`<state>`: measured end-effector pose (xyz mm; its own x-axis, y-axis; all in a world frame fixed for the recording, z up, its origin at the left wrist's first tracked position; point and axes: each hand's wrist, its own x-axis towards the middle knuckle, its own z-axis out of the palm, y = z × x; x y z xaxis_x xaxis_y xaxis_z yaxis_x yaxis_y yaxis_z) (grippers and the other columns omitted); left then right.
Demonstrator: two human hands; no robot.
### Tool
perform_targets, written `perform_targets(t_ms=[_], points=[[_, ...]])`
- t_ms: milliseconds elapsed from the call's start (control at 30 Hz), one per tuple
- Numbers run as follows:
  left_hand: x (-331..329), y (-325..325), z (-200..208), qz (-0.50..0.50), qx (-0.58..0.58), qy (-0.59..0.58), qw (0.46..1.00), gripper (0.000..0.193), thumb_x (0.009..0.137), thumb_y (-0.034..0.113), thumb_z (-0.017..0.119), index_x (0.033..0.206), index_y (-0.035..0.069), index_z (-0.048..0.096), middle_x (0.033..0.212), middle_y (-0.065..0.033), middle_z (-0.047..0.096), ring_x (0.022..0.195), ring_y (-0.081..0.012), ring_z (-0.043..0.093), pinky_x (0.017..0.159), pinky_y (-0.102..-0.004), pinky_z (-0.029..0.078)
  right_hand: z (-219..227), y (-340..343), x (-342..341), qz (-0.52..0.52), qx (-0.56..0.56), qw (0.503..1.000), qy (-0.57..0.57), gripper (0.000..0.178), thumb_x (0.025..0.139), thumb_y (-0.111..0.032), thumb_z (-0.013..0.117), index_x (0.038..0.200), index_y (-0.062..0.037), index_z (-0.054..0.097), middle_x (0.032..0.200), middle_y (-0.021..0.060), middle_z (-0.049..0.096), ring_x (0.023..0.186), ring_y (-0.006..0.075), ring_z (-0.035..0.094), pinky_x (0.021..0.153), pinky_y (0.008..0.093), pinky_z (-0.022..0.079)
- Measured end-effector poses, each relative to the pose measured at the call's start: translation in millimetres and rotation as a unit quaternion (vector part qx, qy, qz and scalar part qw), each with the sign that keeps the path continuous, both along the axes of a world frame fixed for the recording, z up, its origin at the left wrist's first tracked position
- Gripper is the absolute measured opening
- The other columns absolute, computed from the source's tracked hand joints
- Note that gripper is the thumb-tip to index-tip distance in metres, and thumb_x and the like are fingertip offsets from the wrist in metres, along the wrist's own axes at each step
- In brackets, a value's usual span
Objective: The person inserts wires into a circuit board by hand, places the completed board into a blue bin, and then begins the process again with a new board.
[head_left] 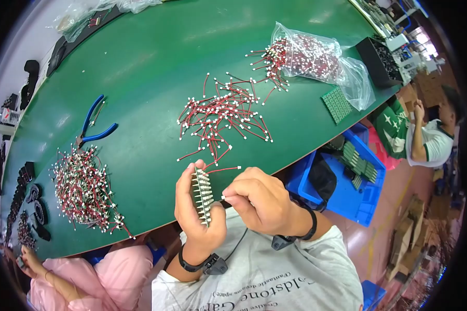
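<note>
At lower centre we gripped a board edge-on in our left hand, fingers curled round it. Just right, our right hand pinched a red wire against its pins. Loose wires lay above on the green table, pliers at left.

place: electronics assembly workshop
desk: long, green, shared by several workers
parts: loose red wire leads, a clear bag of more
tools: blue pliers
storage: blue bins holding green circuit boards
</note>
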<state>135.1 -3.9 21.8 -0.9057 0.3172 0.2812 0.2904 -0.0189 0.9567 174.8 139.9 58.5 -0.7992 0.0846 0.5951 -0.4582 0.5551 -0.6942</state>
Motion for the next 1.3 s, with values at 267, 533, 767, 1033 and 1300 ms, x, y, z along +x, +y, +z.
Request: perform_targets(t_ms=[267,533,767,1033,1300], points=[[0.6,2.5,-0.5,0.006,-0.029,0.074,0.997,0.068,0.068,-0.008,0.048,0.136,-0.01,0.043,0.127,-0.0275,0.057,0.113,-0.035,0.061,0.095,-0.0389,0.049,-9.5,-15.0,-1.9,-0.057,-0.011,0.998,-0.011,0.009,0.086,0.003,0.067,0.092,0.0027,0.06,0.078,0.0123,0.064,0.061,0.0247,0.061,0.054,0.0326,0.049],[-0.8,1.1,4.4,-0.003,-0.068,0.105,0.992,0.066,0.068,-0.008,0.048,0.134,-0.011,0.045,0.124,-0.0292,0.057,0.11,-0.0389,0.062,0.093,-0.0406,0.05,-15.7,-15.7,-5.6,-0.071,-0.014,0.997,-0.023,0.009,0.086,0.003,0.067,0.092,0.002,0.06,0.078,0.0127,0.065,0.062,0.0252,0.062,0.054,0.0334,0.05],[0.0,-1.2,7.3,-0.018,-0.08,0.099,0.992,0.068,0.065,-0.007,0.048,0.133,-0.013,0.046,0.123,-0.0297,0.058,0.111,-0.0406,0.061,0.096,-0.0431,0.049,-17.7,-13.5,-8.8,-0.077,0.026,0.997,-0.004,0.01,0.085,0.003,0.068,0.091,0.0018,0.06,0.077,0.012,0.064,0.061,0.0249,0.061,0.054,0.0334,0.05],[-0.3,-1.6,8.1,-0.032,-0.057,0.079,0.995,0.072,0.063,-0.008,0.046,0.134,-0.014,0.045,0.122,-0.0299,0.058,0.11,-0.0403,0.061,0.096,-0.0432,0.049,-17.3,-11.0,-8.3,-0.06,0.009,0.998,0.009,0.009,0.086,0.003,0.067,0.09,0.0015,0.06,0.075,0.0114,0.063,0.059,0.0236,0.06,0.053,0.0325,0.049],[-4.6,-2.3,12.7,-0.035,-0.097,0.12,0.987,0.071,0.063,-0.009,0.047,0.134,-0.015,0.045,0.122,-0.0308,0.058,0.109,-0.0419,0.061,0.095,-0.0438,0.049,-17.6,-10.7,-10.2,-0.061,0.031,0.998,0.007,0.009,0.086,0.003,0.067,0.092,0.002,0.06,0.076,0.0114,0.063,0.059,0.0238,0.06,0.053,0.0327,0.049]])
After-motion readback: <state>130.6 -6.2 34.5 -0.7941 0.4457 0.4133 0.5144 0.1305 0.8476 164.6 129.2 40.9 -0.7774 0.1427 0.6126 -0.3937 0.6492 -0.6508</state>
